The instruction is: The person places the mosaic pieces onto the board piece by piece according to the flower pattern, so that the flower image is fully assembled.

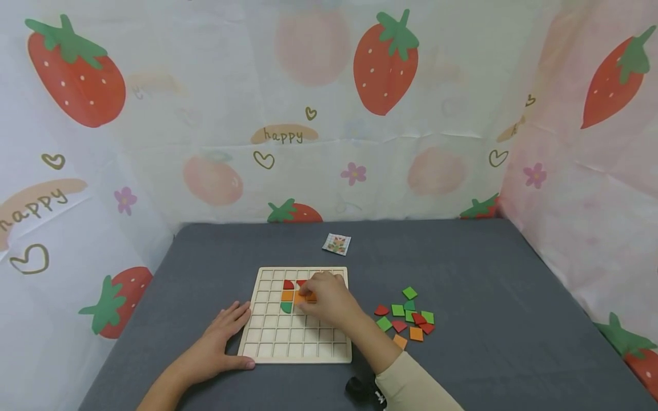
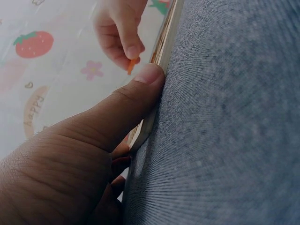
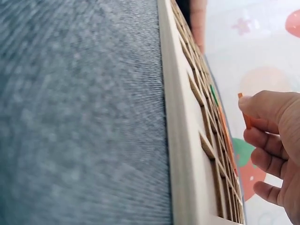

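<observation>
My right hand [image 1: 329,297] is over the pale wooden grid board [image 1: 267,354], pinching an orange square tile [image 3: 244,112] between thumb and fingers. In the right wrist view that tile is held on edge, just off the board. Along the board's left side rests my left hand [image 1: 221,339], fingers stretched out and thumb at the near left corner. Set in the grid are a red rounded tile [image 1: 288,284], an orange tile [image 1: 287,295] and a green rounded tile [image 1: 285,307]. More red and orange tiles there are partly hidden by my right hand.
Right of the board lies a loose scatter of green tiles [image 1: 398,310], red tiles [image 1: 399,326] and orange tiles [image 1: 416,334]. A small pattern card [image 1: 337,244] lies behind the board. Near my right sleeve is a black object [image 1: 360,390]. Printed curtains surround the grey tabletop [image 1: 493,319].
</observation>
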A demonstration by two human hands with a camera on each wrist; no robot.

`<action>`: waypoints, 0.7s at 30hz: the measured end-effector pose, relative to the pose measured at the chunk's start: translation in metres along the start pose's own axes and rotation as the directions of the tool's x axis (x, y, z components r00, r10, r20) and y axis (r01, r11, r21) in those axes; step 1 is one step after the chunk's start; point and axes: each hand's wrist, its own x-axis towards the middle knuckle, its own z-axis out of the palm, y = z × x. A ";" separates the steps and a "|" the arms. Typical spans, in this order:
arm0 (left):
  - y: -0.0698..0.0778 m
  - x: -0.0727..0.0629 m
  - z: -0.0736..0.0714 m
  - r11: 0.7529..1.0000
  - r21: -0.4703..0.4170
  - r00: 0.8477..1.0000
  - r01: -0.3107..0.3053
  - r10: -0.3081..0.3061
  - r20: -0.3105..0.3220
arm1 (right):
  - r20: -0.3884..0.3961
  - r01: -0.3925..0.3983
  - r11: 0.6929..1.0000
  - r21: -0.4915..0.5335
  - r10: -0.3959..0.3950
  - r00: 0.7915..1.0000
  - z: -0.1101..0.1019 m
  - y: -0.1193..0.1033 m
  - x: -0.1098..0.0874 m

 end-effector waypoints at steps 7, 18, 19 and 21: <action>-0.003 0.001 0.000 1.000 0.003 1.000 0.001 -0.001 0.003 | 0.020 -0.005 0.998 -0.069 0.007 1.000 0.003 -0.004 0.001; -0.003 0.001 0.000 1.000 0.008 1.000 0.018 -0.018 0.012 | 0.039 0.002 0.992 -0.127 0.003 0.999 0.012 -0.005 0.004; -0.003 0.001 0.000 1.000 0.008 1.000 0.018 -0.018 0.012 | 0.040 0.005 0.991 -0.133 0.001 0.999 0.012 -0.005 0.005; -0.003 0.001 0.000 1.000 0.006 1.000 0.015 -0.015 0.010 | 0.040 0.008 0.991 -0.137 -0.002 0.999 0.013 -0.005 0.005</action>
